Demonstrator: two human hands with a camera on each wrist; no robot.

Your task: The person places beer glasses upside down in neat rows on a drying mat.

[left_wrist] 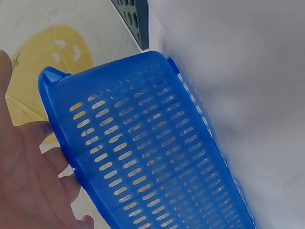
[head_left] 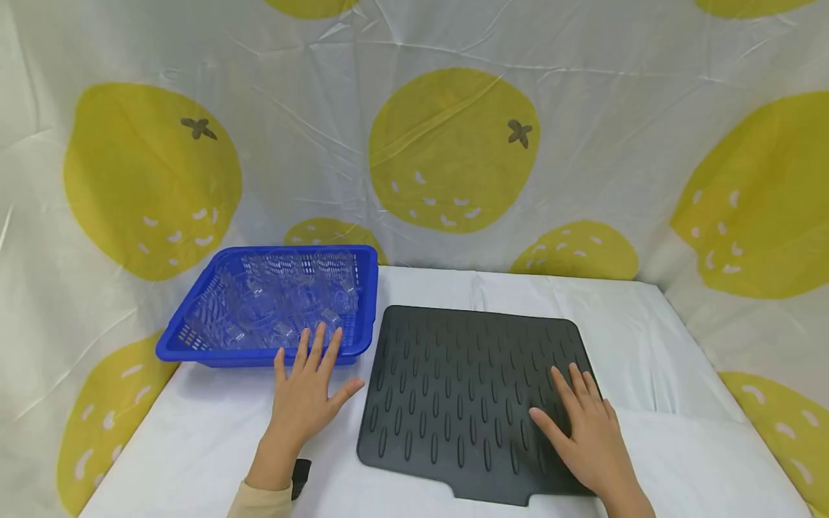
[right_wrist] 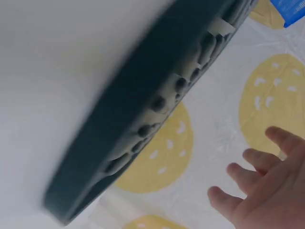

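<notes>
A blue plastic basket (head_left: 170, 347) with slotted walls stands at the back left of the white table, and several clear glass cups (head_left: 255, 302) lie in it. My left hand (head_left: 304, 399) is spread with its fingertips over the basket's front rim; the left wrist view shows those fingers beside the slotted wall (left_wrist: 143, 143). To the right of the basket lies a dark grey ridged mat (head_left: 479, 403) with a tab at its front edge. Over the mat's right side my right hand (head_left: 589, 435) is held with fingers extended, holding nothing. In the right wrist view the fingers (right_wrist: 245, 179) stand apart from the mat.
A white cloth (head_left: 680, 446) covers the table. Behind and at both sides hangs a pale curtain (head_left: 291, 144) printed with large yellow lemons. A black strap (head_left: 301, 476) shows at my left wrist, by the beige sleeve (head_left: 262, 501).
</notes>
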